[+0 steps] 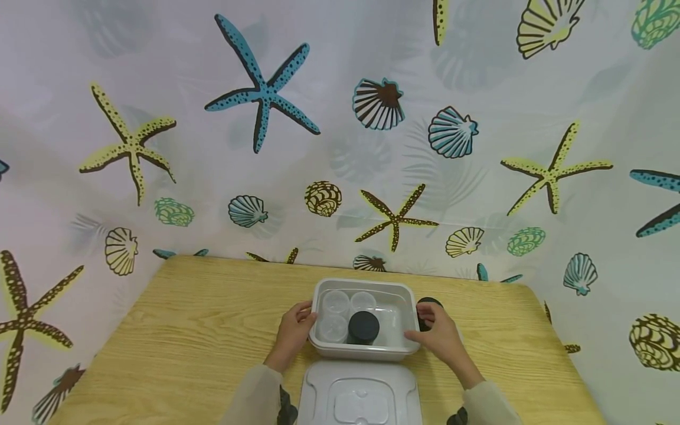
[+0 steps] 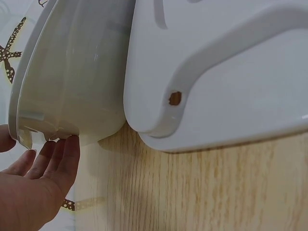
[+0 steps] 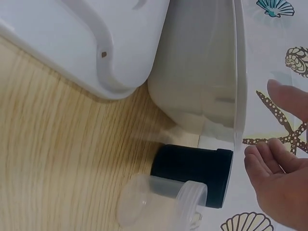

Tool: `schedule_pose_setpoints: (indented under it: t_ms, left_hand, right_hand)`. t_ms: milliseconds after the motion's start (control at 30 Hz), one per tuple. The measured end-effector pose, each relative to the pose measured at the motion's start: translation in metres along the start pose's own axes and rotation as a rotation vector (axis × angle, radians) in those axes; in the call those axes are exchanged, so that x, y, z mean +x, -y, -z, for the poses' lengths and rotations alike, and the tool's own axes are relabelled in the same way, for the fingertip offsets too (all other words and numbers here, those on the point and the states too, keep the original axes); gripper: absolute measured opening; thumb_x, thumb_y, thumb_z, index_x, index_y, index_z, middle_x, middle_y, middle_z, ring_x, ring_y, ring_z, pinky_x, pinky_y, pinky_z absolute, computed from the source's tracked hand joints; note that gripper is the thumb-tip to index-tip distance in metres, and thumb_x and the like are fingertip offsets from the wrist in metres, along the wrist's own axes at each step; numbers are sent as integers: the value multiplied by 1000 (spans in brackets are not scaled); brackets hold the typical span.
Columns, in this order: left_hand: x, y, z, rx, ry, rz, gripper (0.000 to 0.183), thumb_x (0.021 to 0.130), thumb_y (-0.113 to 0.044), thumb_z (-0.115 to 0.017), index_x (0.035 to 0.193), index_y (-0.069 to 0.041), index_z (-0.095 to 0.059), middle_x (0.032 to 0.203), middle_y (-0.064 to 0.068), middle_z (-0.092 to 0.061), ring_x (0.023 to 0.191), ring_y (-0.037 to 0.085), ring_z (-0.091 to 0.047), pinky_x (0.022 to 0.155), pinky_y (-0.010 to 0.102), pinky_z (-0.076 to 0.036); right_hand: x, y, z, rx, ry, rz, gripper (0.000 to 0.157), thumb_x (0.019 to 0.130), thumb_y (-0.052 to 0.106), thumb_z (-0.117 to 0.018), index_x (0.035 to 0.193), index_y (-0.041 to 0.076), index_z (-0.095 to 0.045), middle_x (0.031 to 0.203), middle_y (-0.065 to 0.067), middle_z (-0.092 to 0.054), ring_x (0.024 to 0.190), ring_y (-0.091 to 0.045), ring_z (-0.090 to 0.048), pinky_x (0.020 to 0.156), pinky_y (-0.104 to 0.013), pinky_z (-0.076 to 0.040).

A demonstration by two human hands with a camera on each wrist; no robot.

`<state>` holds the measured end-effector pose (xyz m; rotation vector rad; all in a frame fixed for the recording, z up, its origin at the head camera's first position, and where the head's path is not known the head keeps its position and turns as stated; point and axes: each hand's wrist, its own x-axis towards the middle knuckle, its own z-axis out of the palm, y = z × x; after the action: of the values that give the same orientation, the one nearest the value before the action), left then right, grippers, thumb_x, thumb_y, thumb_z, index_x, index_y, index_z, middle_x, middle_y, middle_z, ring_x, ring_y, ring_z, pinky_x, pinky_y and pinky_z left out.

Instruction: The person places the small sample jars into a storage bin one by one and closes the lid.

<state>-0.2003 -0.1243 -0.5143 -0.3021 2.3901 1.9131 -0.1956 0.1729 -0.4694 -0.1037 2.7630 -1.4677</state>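
Observation:
A white plastic tub (image 1: 366, 355) sits on the wooden table, holding three clear round jars (image 1: 333, 328) and a black-lidded jar (image 1: 363, 326). My left hand (image 1: 293, 330) grips the tub's left end; in the left wrist view its fingertips are under the rim, with the thumb on the other side. At the right end is my right hand (image 1: 440, 335), thumb and fingers spread apart. The right wrist view shows that hand above the rim with nothing between the fingers. Below it stand a black jar (image 3: 192, 171) and a clear jar (image 3: 154, 199) beside the tub.
A white lid (image 1: 361, 395) lies flat on the table (image 1: 202, 330) in front of the tub, close to its near wall. Behind and around the table hangs a white curtain (image 1: 329, 159) printed with starfish and shells.

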Motion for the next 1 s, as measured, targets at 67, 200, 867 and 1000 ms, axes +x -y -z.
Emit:
schedule_pose_setpoints:
  t_ms: [67,200,867,1000]
  left_hand:
    - [0,0,0,7,0,-2,39,98,-12,-51,135,0,-48,124,24,-59,109,30,-61,76,30,-53]
    - [1,1,0,7,0,-6,39,98,-12,-51,135,-1,-48,124,24,-60,110,30,-61,77,31,-53]
    - [3,3,-1,-12,-1,-4,39,98,-12,-52,135,-1,-49,124,24,-60,106,28,-62,72,28,-53]
    - [4,3,-1,-14,-4,-3,39,98,-12,-52,135,-2,-49,123,23,-60,106,28,-62,72,27,-53]
  right_hand:
    - [0,-1,2,2,-6,-2,60,72,4,-81,122,-7,-52,121,-24,-57,114,-36,-55,101,-45,-45]
    - [-2,-3,8,-2,-15,-12,60,72,5,-80,122,-8,-51,120,-24,-57,114,-36,-55,101,-46,-45]
    - [-10,-26,35,-29,-27,-59,61,75,5,-76,127,-9,-47,127,-27,-51,119,-40,-51,104,-47,-41]
    - [-11,-30,38,-45,-27,-69,61,76,6,-74,128,-11,-45,128,-29,-50,119,-40,-50,104,-47,-41]
